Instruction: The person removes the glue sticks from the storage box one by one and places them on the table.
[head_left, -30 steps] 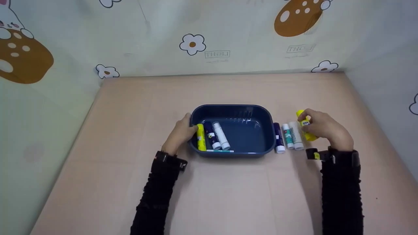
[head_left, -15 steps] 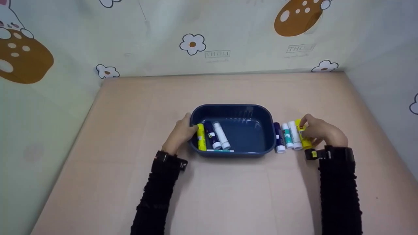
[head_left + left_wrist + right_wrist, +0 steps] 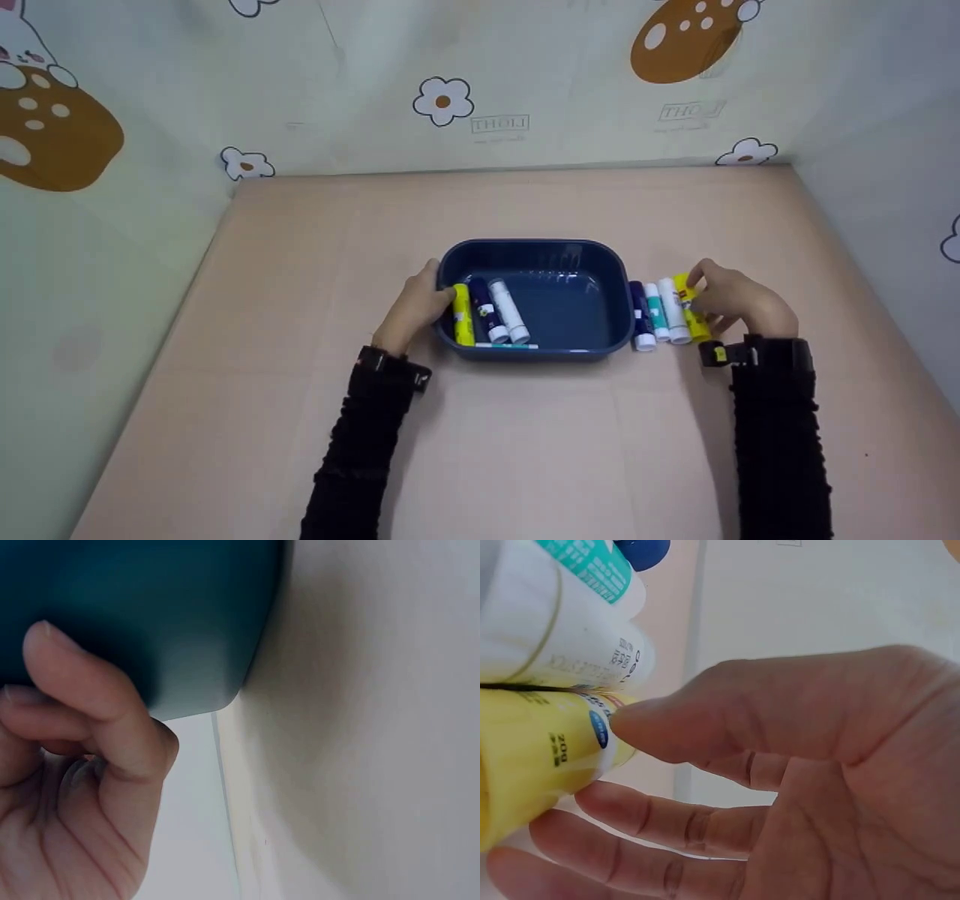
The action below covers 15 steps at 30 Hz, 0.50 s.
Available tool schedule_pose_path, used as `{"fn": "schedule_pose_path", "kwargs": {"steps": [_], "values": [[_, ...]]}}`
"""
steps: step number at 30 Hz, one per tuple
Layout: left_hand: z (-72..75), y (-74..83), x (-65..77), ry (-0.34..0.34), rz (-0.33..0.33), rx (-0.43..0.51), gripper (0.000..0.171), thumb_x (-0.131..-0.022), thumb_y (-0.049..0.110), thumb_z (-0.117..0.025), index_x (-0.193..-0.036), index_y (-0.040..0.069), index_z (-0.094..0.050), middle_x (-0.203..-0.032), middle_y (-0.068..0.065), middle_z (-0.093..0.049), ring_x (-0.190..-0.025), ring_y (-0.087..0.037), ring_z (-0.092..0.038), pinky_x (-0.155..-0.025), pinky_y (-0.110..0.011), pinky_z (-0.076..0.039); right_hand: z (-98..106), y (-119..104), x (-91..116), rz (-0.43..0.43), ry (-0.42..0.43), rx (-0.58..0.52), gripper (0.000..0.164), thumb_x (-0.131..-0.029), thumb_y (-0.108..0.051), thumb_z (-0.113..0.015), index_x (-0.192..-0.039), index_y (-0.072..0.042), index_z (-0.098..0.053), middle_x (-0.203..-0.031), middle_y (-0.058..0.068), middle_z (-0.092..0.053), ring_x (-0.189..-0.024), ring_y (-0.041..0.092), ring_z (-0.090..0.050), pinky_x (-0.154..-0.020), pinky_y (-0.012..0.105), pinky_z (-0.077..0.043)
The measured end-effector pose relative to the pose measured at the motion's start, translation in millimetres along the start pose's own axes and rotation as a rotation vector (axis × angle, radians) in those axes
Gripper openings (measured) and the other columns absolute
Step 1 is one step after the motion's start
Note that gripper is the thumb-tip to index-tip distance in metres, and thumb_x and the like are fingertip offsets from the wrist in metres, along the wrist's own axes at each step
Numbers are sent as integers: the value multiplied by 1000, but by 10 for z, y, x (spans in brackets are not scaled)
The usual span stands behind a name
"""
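My left hand (image 3: 410, 309) grips the left wall of a dark blue plastic tub (image 3: 577, 311), thumb over the rim. In the left wrist view, curled fingers (image 3: 94, 690) lie against the tub's outside. On the right, my right hand (image 3: 746, 301) holds a yellow glue stick (image 3: 698, 324) between thumb and fingers as it lies on the table. A white glue stick (image 3: 674, 311) lies against its left side. Beyond that come a teal-and-white glue stick (image 3: 655, 311) and a dark purple one (image 3: 641, 315) beside the tub.
Inside the tub, a yellow glue stick (image 3: 463, 319), a purple one (image 3: 487, 311) and a white one (image 3: 508, 311) lean at the left. A thin teal-and-white stick (image 3: 506, 346) lies along the front wall. Patterned sheeting (image 3: 337, 90) hangs behind the table (image 3: 517, 435).
My right hand has brought the yellow glue stick down and left against the white one. The white and teal sticks have shifted slightly left. My left hand keeps its hold on the tub.
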<state>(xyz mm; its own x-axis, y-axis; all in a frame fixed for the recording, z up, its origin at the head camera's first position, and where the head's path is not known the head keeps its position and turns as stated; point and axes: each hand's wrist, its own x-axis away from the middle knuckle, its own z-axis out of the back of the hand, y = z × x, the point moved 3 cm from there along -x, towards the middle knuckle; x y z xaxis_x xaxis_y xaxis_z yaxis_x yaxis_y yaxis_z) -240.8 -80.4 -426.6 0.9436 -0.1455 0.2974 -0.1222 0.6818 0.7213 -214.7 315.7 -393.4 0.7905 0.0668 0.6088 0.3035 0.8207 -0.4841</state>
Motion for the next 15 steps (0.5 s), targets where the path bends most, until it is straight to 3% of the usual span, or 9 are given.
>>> {"fn": "schedule_pose_path", "kwargs": {"steps": [8,15], "values": [[7,4,12,3,-13,0,41,-92,14,-47,-129,1,-37,-134,-24,-47,-119,-33,-51,-97,-43,-45,-10,-109,59,36,34,38,47,-90,-9,-48,-131,4,-30,-116,31,-46,-88,32,-60,-72,37,-55],[9,15,19,12,-18,-6,38,-92,13,-48,-127,1,-38,-132,-24,-48,-118,-33,-51,-97,-44,-44,-54,-346,121,170,179,65,42,-96,-16,-44,-132,3,-34,-116,30,-48,-87,32,-60,-75,38,-53]]}}
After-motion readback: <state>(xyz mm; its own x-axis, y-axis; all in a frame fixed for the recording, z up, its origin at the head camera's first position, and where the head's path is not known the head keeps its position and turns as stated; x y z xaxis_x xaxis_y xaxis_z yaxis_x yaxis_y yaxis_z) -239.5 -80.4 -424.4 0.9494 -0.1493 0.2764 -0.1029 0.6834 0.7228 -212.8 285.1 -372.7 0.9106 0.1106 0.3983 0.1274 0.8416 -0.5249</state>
